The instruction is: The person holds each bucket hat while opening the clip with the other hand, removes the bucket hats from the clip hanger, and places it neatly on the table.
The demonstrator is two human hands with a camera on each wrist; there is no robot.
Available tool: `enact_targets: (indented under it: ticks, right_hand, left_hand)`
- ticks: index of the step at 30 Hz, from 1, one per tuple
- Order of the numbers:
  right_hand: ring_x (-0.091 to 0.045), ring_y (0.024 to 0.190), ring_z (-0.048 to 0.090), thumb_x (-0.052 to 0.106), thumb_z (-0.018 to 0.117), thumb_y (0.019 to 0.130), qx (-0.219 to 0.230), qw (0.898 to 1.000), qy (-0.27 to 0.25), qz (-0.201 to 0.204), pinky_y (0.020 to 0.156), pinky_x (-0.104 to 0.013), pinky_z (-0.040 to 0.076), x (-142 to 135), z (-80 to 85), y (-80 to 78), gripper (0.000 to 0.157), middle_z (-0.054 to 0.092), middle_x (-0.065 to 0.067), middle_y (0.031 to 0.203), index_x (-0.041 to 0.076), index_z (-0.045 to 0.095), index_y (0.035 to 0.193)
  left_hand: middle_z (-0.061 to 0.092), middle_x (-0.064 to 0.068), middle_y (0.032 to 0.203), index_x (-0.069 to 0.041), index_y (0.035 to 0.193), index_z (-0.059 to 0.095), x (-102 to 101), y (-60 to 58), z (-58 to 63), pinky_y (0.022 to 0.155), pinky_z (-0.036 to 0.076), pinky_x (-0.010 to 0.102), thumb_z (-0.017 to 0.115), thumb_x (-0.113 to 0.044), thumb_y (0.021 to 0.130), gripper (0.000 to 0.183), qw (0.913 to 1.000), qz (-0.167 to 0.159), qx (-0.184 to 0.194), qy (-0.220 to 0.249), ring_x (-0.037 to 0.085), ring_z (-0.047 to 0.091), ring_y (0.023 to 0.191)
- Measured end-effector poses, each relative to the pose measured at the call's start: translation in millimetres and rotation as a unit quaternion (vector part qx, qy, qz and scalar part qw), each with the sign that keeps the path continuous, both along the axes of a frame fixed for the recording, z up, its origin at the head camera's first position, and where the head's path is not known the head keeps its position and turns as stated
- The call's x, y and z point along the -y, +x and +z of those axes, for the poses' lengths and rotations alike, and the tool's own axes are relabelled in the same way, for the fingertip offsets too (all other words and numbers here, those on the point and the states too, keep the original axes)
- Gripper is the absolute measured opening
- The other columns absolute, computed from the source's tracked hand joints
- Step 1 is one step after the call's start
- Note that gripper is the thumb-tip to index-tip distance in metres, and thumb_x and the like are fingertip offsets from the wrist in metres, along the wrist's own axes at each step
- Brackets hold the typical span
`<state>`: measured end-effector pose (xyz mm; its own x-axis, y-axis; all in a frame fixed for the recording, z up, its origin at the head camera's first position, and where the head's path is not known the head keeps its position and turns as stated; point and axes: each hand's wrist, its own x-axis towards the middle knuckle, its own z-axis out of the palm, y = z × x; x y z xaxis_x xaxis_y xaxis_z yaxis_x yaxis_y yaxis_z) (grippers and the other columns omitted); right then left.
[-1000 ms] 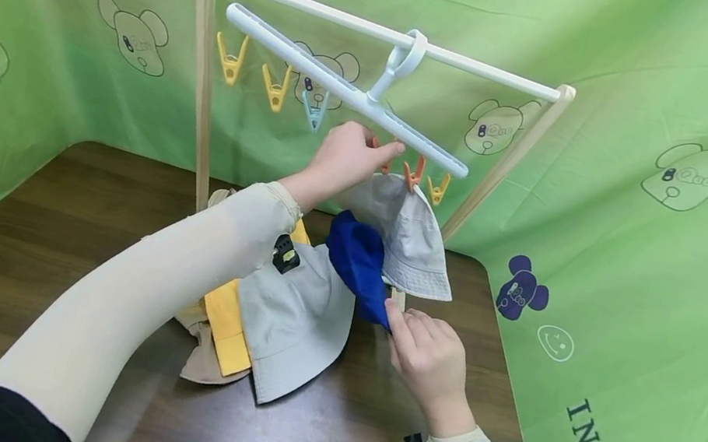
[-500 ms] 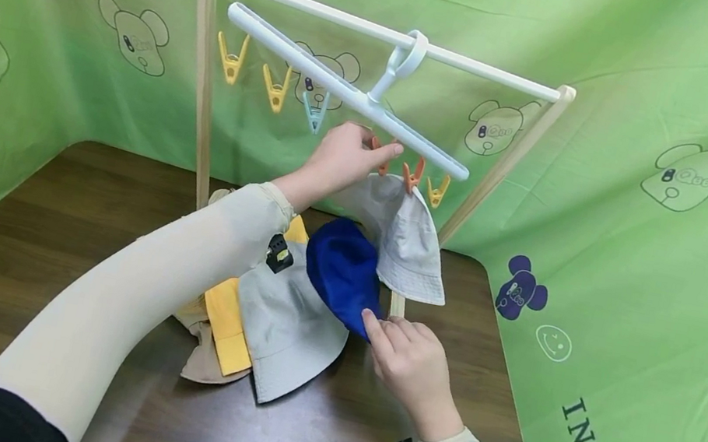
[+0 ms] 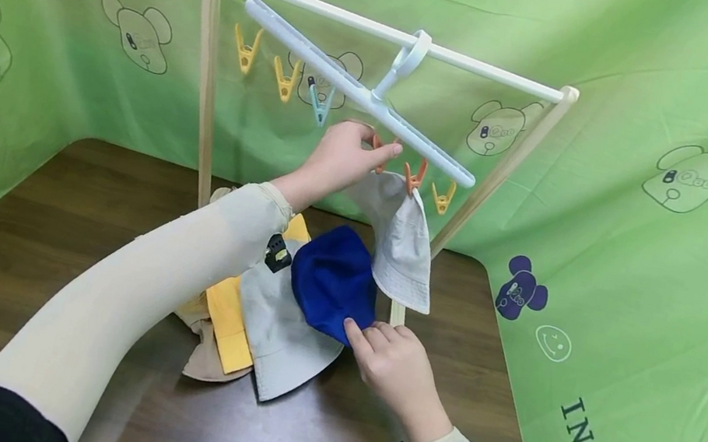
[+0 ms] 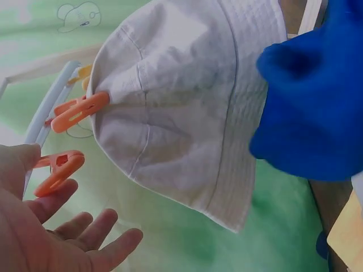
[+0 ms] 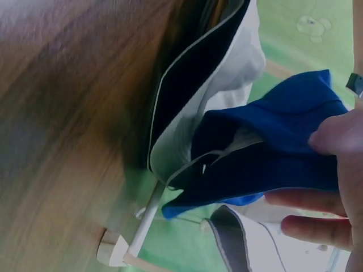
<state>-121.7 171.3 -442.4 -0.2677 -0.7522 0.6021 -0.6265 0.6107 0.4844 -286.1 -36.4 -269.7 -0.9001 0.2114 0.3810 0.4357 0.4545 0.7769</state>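
My left hand (image 3: 343, 154) is raised under the pale blue clip hanger (image 3: 328, 62). Its thumb and index finger pinch an orange clothespin (image 4: 61, 174), which has no cloth in it. A light grey bucket hat (image 4: 176, 96) hangs beside it from another orange clothespin (image 4: 80, 112). Lower down, my right hand (image 3: 398, 367) pinches the brim of a dark blue bucket hat (image 3: 331, 280) between thumb and fingers. That hat is in front of the hanging one, over a pile with a larger grey bucket hat (image 3: 287, 336); whether it touches the pile I cannot tell.
The hanger hooks over the white rail (image 3: 320, 7) of a wooden-legged rack. Yellow clothespins (image 3: 285, 79) and a blue clothespin (image 3: 321, 104) dangle to the left. Yellow cloth (image 3: 229, 321) and a tan hat (image 3: 207, 361) lie on the wooden table (image 3: 91, 222). Green fabric (image 3: 659, 306) surrounds it.
My right hand has drawn the blue hat left and down toward me, showing more of its crown. The hanging hat has swung slightly left and the hanger has turned a little. My left hand stays nearly still.
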Motion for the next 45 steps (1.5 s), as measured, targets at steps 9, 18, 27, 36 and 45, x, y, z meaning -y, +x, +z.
enact_targets:
  ticks: [9, 18, 27, 36, 45]
  right_hand:
    - [-0.019, 0.058, 0.062, 0.01, 0.05, 0.094, 0.044, 0.997, 0.022, -0.052, 0.051, -0.033, 0.043, 10, -6.5, 6.8, 0.028, 0.065, 0.0, 0.066, 0.009, 0.077, 0.103]
    - [-0.02, 0.055, 0.061, 0.011, 0.051, 0.089, 0.051, 0.993, -0.001, -0.106, 0.048, -0.034, 0.04, 23, -15.2, 16.2, 0.029, 0.069, -0.002, 0.067, 0.008, 0.078, 0.101]
    - [-0.019, 0.049, 0.055, 0.01, 0.052, 0.087, 0.034, 0.991, -0.024, -0.124, 0.045, -0.033, 0.034, 33, -14.7, 29.3, 0.027, 0.066, -0.004, 0.063, 0.005, 0.077, 0.099]
    - [-0.02, 0.048, 0.054, 0.007, 0.052, 0.088, 0.013, 0.988, -0.048, -0.144, 0.044, -0.033, 0.034, 34, -3.2, 37.1, 0.028, 0.064, -0.005, 0.061, 0.004, 0.078, 0.098]
    - [-0.022, 0.046, 0.056, 0.008, 0.052, 0.087, 0.028, 0.979, -0.069, -0.187, 0.043, -0.032, 0.032, 41, 0.2, 45.2, 0.027, 0.065, -0.007, 0.06, 0.004, 0.078, 0.096]
  left_hand:
    - [0.071, -0.002, 0.085, -0.015, 0.085, 0.074, 2, -1.7, -4.3, 0.059, 0.035, 0.027, 0.066, -0.045, 0.099, 0.034, 0.9997, -0.004, -0.025, 0.001, 0.015, 0.047, 0.065]
    - [0.073, 0.003, 0.108, -0.014, 0.099, 0.075, 10, 1.3, -8.2, 0.071, 0.049, 0.028, 0.065, -0.046, 0.099, 0.033, 0.9994, -0.025, -0.015, -0.016, 0.015, 0.064, 0.093]
    - [0.061, 0.003, 0.134, -0.016, 0.114, 0.075, 40, 18.3, -20.0, 0.086, 0.054, 0.035, 0.065, -0.047, 0.099, 0.036, 0.9983, -0.05, 0.0, -0.028, 0.017, 0.064, 0.108]
    - [0.052, 0.004, 0.152, -0.016, 0.118, 0.074, 86, 47.4, -40.3, 0.11, 0.044, 0.046, 0.064, -0.044, 0.101, 0.035, 0.9955, -0.052, -0.039, -0.069, 0.026, 0.049, 0.139]
    - [0.051, -0.001, 0.152, -0.016, 0.118, 0.074, 124, 87.7, -55.9, 0.101, 0.052, 0.047, 0.067, -0.038, 0.1, 0.029, 0.9967, -0.06, -0.045, -0.031, 0.023, 0.052, 0.137]
